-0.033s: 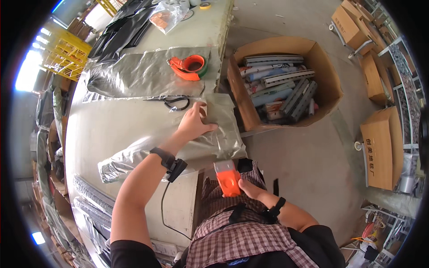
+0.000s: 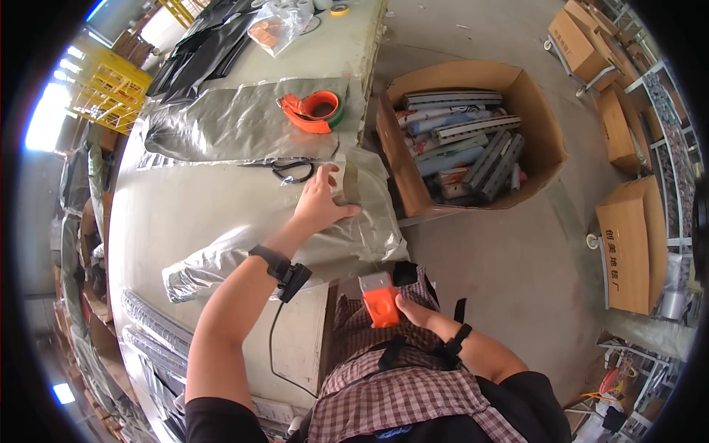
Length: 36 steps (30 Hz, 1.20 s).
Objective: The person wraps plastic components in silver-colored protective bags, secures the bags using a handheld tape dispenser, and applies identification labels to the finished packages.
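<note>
A silvery-grey plastic bag [image 2: 295, 247] lies along the table's near right edge, its right end creased. My left hand [image 2: 323, 201] rests on that end, fingers apart and curved, thumb pointing right, holding nothing. Beside its fingers a strip of tape [image 2: 351, 181] appears to lie on the plastic. My right hand [image 2: 415, 310] is closed around an orange tape dispenser [image 2: 381, 304], just off the table edge in front of my apron. Black-handled scissors [image 2: 294, 172] lie beyond my left fingertips. A second orange tape dispenser [image 2: 310, 111], with a green part, sits on another grey bag [image 2: 229, 122].
Right of the table stands an open cardboard box [image 2: 543, 125] full of rolled goods and grey strips. Dark plastic sheets [image 2: 196, 70] and a clear bag [image 2: 279, 29] lie at the table's far end. Cartons [image 2: 631, 247] line the right side. A cable [image 2: 270, 347] hangs from my left wrist.
The dispenser in my right hand has shifted slightly toward my body and to the right. My left fingers have moved a little on the bag, and its far right corner has shifted.
</note>
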### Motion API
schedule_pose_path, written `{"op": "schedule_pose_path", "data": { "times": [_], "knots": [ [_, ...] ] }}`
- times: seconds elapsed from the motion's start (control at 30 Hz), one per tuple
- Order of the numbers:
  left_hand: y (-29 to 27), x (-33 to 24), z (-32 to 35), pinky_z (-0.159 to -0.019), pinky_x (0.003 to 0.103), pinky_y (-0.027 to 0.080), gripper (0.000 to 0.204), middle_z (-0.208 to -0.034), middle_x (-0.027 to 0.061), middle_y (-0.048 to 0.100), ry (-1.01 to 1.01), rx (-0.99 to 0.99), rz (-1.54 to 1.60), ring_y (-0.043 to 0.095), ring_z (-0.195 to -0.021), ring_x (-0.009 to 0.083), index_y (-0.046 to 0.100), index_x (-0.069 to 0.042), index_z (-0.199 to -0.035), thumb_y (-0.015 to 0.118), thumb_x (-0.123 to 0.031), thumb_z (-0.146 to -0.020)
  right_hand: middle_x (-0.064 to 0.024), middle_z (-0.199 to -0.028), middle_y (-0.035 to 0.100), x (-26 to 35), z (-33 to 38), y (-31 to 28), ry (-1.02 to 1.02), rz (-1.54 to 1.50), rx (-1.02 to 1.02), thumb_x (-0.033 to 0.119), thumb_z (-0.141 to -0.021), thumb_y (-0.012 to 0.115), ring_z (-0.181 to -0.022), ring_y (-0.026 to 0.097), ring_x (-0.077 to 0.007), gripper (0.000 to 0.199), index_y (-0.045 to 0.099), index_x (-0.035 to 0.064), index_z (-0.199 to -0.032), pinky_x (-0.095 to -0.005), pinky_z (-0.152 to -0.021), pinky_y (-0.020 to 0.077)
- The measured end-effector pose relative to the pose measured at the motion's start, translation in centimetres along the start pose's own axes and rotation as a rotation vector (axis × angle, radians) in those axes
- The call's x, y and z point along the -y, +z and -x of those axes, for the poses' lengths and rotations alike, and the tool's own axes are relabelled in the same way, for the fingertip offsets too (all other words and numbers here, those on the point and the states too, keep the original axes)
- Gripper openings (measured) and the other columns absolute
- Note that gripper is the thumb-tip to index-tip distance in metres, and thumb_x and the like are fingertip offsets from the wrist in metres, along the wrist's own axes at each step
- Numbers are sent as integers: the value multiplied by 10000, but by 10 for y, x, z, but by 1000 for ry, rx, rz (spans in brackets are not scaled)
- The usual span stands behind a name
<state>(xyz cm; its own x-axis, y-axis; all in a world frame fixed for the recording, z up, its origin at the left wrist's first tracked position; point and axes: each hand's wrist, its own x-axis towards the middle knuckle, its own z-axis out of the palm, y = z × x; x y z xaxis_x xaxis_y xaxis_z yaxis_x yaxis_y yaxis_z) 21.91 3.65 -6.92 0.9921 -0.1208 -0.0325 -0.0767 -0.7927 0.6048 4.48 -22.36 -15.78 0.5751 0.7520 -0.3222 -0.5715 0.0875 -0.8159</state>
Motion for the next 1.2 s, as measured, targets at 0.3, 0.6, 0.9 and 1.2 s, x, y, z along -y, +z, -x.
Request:
{"op": "schedule_pose_path", "data": {
  "times": [0.3,0.6,0.9,1.2],
  "knots": [
    [9,-76,41,-811,364,468,705,-977,144,649,-155,529,-164,616,-942,290,500,-112,-1222,693,-489,-658,-122,-1030,596,85,-164,-149,66,-550,-380,741,-821,258,-913,583,-241,852,516,-3,-1146,-346,-849,463],
    [6,-26,22,-786,405,463,554,-871,136,622,-191,-155,-345,572,-938,320,513,-65,-1017,667,-484,-688,-182,-1314,451,235,-4,0,-515,235,312,884,-630,125,-922,611,-280,1190,240,-24,-1391,-411,-808,489],
    [9,-35,58,-826,416,448,639,-962,116,610,-66,13,-135,563,-958,307,506,-53,-1065,735,-442,-614,-99,-994,632,110,-113,-68,156,-447,-337,776,-794,177,-860,620,-207,889,542,55,-1163,-355,-776,505],
    [-23,-31,50,-900,380,428,1067,-1149,96,521,-59,329,-489,545,-1036,258,357,-63,-1289,821,-474,-421,-160,-1368,382,151,-15,4,-32,-42,258,856,-647,110,-917,613,-322,1108,144,82,-1439,-429,-866,465]
  ]
}}
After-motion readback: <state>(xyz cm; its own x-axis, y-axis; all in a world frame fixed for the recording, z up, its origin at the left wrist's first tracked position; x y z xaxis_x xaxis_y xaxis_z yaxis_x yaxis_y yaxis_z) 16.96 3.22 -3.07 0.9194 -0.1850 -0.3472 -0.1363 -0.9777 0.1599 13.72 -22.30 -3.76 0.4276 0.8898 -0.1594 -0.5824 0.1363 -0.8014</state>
